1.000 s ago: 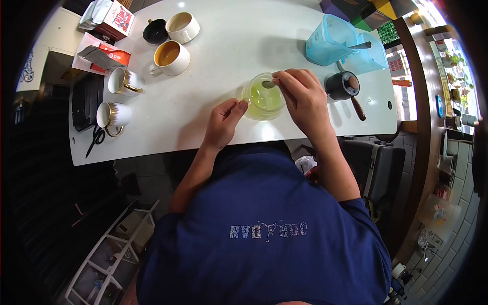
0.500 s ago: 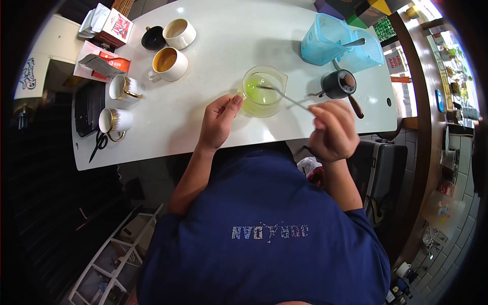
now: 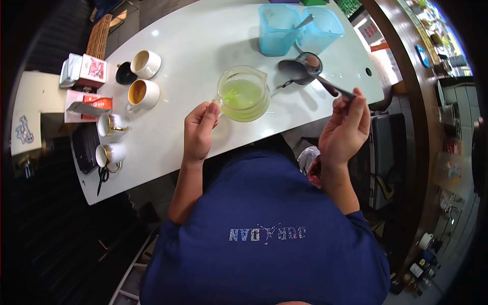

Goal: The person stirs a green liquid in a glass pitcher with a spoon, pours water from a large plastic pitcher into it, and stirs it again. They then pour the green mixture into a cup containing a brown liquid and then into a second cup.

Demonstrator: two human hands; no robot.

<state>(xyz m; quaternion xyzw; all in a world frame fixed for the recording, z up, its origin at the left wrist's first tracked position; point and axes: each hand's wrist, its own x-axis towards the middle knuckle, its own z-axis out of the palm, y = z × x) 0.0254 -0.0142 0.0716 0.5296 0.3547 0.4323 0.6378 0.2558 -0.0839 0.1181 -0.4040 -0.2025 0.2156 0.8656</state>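
Observation:
My left hand [image 3: 199,133] is closed around the handle of a glass pitcher [image 3: 262,108], which holds pale green liquid. Over the right part of the table, my right hand [image 3: 345,129] pinches the end of a long-handled spoon [image 3: 333,87]. The spoon's bowl points left, outside the pitcher, and overlaps a small dark pot [image 3: 312,62] with a wooden handle in this view. Behind the pot stand two translucent blue containers [image 3: 275,38], with another spoon handle [image 3: 305,21] sticking up between them.
On the left of the white table [image 3: 193,56] are a cream cup [image 3: 147,65], a mug with a brown inside [image 3: 150,96], a black cup [image 3: 123,75] and two gold-trimmed white mugs [image 3: 116,155]. Scissors [image 3: 102,178] lie near the left edge, beside a black tray [image 3: 85,145].
My right hand has lifted the spoon out of the pitcher and moved it right, over the dark pot. The camera view has shifted; my left hand keeps hold of the pitcher.

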